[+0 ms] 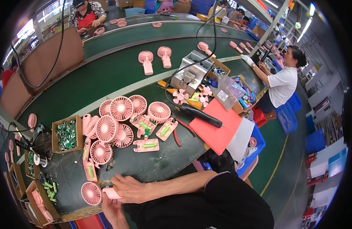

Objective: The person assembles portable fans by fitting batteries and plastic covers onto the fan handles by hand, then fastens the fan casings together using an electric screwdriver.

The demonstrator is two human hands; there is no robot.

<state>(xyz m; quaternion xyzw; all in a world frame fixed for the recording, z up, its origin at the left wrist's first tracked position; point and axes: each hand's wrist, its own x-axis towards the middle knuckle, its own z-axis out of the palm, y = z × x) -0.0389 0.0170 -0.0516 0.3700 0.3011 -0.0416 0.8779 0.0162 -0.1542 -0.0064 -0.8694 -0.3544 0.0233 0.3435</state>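
A pink handheld fan [91, 193] lies at the bench's near edge, its round grille to the left and its handle to the right. My right hand [131, 189] reaches in from the right, fingers closed round the handle. From below, my left hand [112, 210] grips the same handle near the grille with thumb and fingers. Beyond them lies a heap of pink fan heads [106, 128], several with round grilles. Beside the heap are opened handle shells [146, 145] with green battery cells inside. One such shell [90, 170] lies just above the fan I hold.
A cardboard box of green circuit boards [66, 134] stands left, near loose green cells [50, 191] and a solder spool [40, 160]. A black electric screwdriver [202, 116] rests across a red sheet [218, 124]. Behind runs a green conveyor [118, 72] carrying fans; a co-worker [281, 78] stands right.
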